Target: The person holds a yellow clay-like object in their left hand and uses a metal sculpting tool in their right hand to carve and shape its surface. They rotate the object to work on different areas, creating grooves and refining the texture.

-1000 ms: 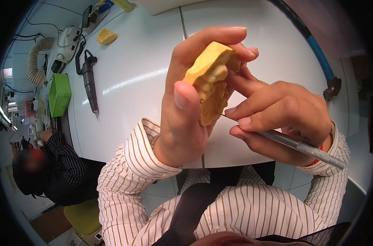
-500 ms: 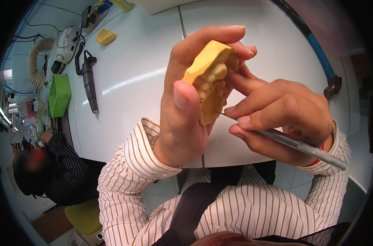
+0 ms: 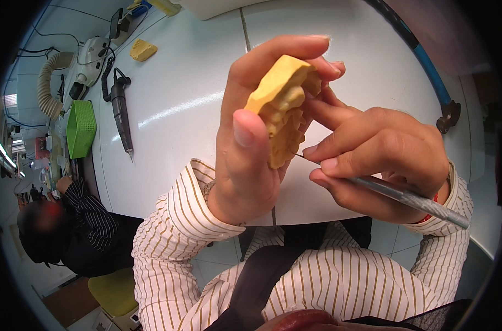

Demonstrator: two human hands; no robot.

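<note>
A yellow plaster dental model (image 3: pixel 284 83) is held up above the table by my left hand (image 3: pixel 242 149), thumb on its near side and fingers curled round the far side. Its tooth side is turned to the right. My right hand (image 3: pixel 383 154) grips a slim metal carving tool (image 3: pixel 397 193) like a pen, the knurled handle slanting down to the right past the wrist. The tool's thin tip reaches the lower right edge of the model; whether it touches there is hard to tell. Some right fingers stretch behind the model, partly hidden.
On the white table (image 3: pixel 168 149) lie a dark handpiece (image 3: pixel 120 113) with a coiled cord, a yellow plaster piece (image 3: pixel 143 50) and a green basket (image 3: pixel 81 129). A blue-handled hammer (image 3: pixel 436 77) lies at the right. Another person (image 3: pixel 68 231) sits at the left.
The carving tool and my right hand have shifted very slightly to the right. My left hand and the dental model stay almost the same.
</note>
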